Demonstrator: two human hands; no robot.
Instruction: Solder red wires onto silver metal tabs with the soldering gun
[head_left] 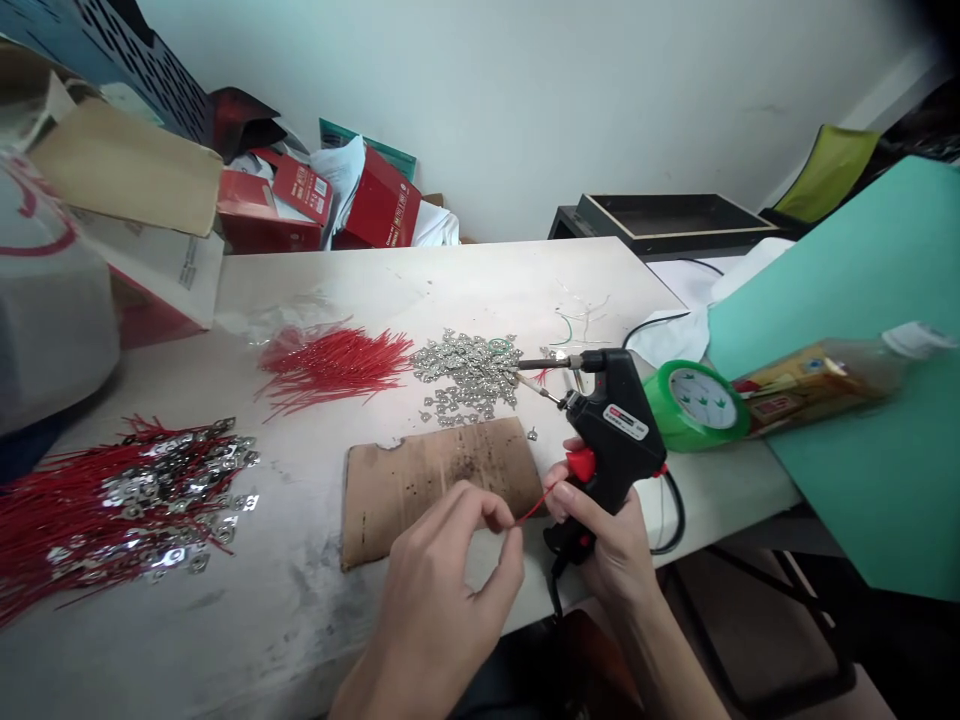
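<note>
My right hand [611, 530] is wrapped round the grip of a black soldering gun [619, 425] with a red trigger, its tip pointing left over a pile of small metal terminals [469, 368]. Between the thumb and fingertip of my left hand [457, 570] is one end of a short red wire [534, 508]. The wire's other end reaches the fingers of my right hand, in front of the grip. Beneath and beyond my left hand lies a piece of brown cardboard [442, 480] with dark burn spots.
Loose red wires [337, 365] lie left of the terminals. Red wires with terminals attached [150, 500] are heaped at the left. Green tape [694, 405] and a plastic bottle [840, 380] are at the right. Boxes [300, 205] stand behind the table [285, 600].
</note>
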